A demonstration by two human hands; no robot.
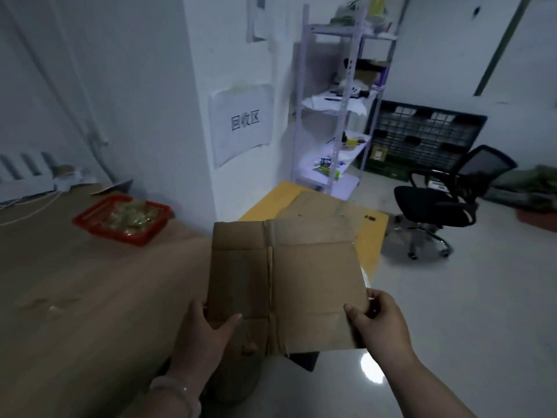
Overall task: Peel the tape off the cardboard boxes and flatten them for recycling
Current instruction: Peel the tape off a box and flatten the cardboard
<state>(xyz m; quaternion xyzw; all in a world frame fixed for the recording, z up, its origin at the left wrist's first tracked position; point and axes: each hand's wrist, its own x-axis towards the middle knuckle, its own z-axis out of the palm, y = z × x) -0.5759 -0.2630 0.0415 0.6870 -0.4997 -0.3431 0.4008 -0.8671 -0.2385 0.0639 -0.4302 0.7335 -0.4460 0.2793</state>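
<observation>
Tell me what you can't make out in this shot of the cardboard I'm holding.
Head view, dim and blurred throughout:
- Flattened cardboard box: its underside faces away, and the blur hides whether any tape is left along the centre seam.
- Left hand: the fingers are hidden behind the box; only the thumb shows.
- Red basket: its contents are blurred.
- Shelf: the items on it are too small to identify.

The box (301, 285) hides the fingers of the left hand (208, 330) and part of the right hand (379, 324). The basket (90, 220) holds a blurred heap. Things on the shelf (334, 101) are too small to tell. The bottom edge cuts both forearms.
</observation>
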